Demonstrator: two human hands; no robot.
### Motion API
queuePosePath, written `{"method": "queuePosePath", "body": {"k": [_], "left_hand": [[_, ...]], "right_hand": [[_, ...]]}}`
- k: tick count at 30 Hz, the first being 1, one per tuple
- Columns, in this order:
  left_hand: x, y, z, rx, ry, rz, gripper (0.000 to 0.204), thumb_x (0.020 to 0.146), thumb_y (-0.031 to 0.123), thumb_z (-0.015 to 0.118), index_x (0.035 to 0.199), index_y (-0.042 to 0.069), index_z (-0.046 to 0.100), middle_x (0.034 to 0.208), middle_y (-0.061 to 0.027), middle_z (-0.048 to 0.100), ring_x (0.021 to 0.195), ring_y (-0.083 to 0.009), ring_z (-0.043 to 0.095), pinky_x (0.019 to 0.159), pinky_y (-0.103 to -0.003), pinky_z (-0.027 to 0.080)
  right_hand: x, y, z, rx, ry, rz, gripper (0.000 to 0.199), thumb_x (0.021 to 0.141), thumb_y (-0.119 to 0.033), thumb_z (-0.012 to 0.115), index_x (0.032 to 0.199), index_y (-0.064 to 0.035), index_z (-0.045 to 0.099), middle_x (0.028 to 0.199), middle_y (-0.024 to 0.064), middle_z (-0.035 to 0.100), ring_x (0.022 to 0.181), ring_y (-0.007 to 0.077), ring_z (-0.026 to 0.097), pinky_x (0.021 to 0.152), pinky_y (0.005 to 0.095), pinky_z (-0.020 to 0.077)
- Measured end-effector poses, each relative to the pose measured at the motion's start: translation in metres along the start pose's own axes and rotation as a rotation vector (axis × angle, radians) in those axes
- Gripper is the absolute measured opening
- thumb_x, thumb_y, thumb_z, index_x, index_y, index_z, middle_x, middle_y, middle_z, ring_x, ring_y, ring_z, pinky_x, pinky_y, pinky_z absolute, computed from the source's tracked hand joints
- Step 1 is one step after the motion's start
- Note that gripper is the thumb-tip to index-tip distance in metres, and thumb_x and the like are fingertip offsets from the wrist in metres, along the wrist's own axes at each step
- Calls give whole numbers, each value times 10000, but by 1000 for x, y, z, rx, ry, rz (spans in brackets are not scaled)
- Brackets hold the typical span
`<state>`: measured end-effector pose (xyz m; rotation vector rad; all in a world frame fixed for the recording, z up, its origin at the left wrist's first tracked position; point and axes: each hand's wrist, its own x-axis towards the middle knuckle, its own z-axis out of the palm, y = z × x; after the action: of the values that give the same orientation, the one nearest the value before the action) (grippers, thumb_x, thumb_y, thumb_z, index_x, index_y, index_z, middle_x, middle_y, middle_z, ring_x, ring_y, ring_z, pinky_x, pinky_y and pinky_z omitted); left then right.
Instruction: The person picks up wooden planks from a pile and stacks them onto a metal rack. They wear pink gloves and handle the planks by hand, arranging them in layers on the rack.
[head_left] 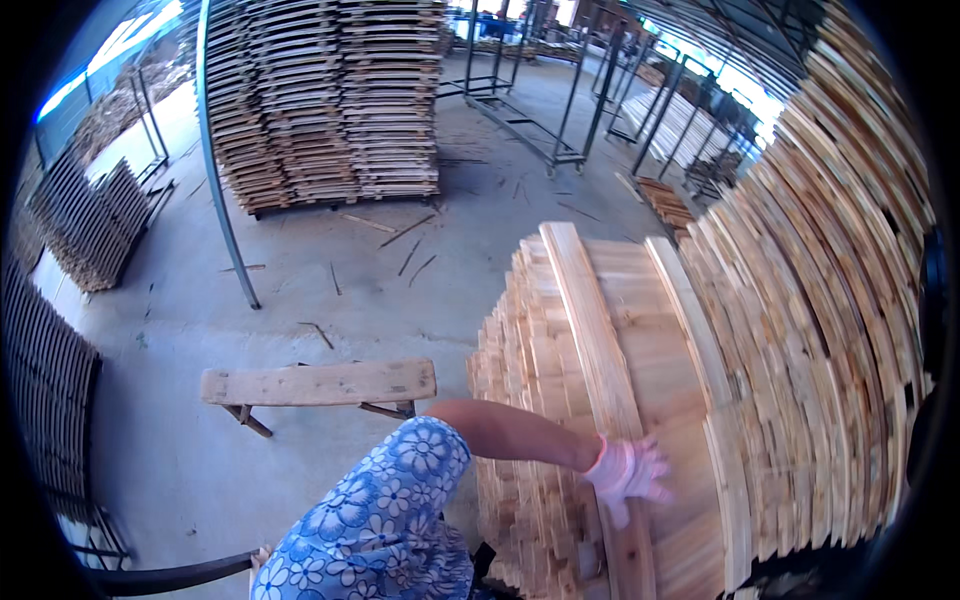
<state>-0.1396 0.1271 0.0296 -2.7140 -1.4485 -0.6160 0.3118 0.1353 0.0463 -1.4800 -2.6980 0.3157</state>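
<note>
My left hand (628, 474), in a pink-and-white striped glove, lies across a wooden strip (590, 320) on top of a waist-high stack of boards (520, 350). Its fingers are spread and slightly blurred, reaching past the strip over the wide pale boards (655, 350). No object shows in its grasp. A blue sleeve with white flowers (375, 500) covers the upper part of that arm. Along the right side of the top layer runs a second strip (690, 315). My right hand is out of the picture.
A tall wall of stacked boards (800, 290) rises close on the right. On the concrete floor to the left stands a low wooden bench (320, 383). Beyond it are a metal post (222, 180), scattered wood slivers, a big slatted stack (330, 110) and metal frames (530, 130).
</note>
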Motion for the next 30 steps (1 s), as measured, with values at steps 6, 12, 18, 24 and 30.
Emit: {"method": "queuePosePath", "body": {"k": [6,12,18,24,30], "left_hand": [[-104,-170,-38,177,112,-297,633,923,632,586,1310,132,613,1293,-136,588,1282,-330,517,1105,-507,344],[-71,-169,-17,281,48,-284,623,939,618,551,1288,106,617,1330,-129,579,1333,-330,475,1156,-521,290],[-97,-196,-39,223,-149,-330,597,968,444,596,1430,76,510,1452,-190,502,1408,-378,404,1187,-513,297],[-47,-88,-29,53,193,-288,653,987,313,636,1542,39,428,1540,-231,451,1456,-393,382,1196,-482,329],[-22,175,49,-683,-314,247,548,925,168,695,1426,4,549,1377,-173,614,1294,-312,567,1109,-435,437]], "right_hand": [[-31,25,31,825,342,918,718,1024,-390,626,1634,-182,309,1663,139,315,1427,301,415,1109,457,417],[-77,-6,29,1277,450,821,592,1014,-317,605,1525,-54,467,1532,136,424,1357,277,467,1080,435,434],[-85,12,72,1037,464,902,546,1089,-308,498,1545,-15,435,1514,115,515,1363,207,494,1151,329,392],[-96,-6,108,1095,1660,761,577,1062,-274,565,1548,-7,402,1481,203,543,1363,298,527,1150,365,398],[-200,-128,298,830,1028,1498,593,987,-368,601,1499,-93,489,1392,255,576,1349,373,529,1133,428,409]]}}
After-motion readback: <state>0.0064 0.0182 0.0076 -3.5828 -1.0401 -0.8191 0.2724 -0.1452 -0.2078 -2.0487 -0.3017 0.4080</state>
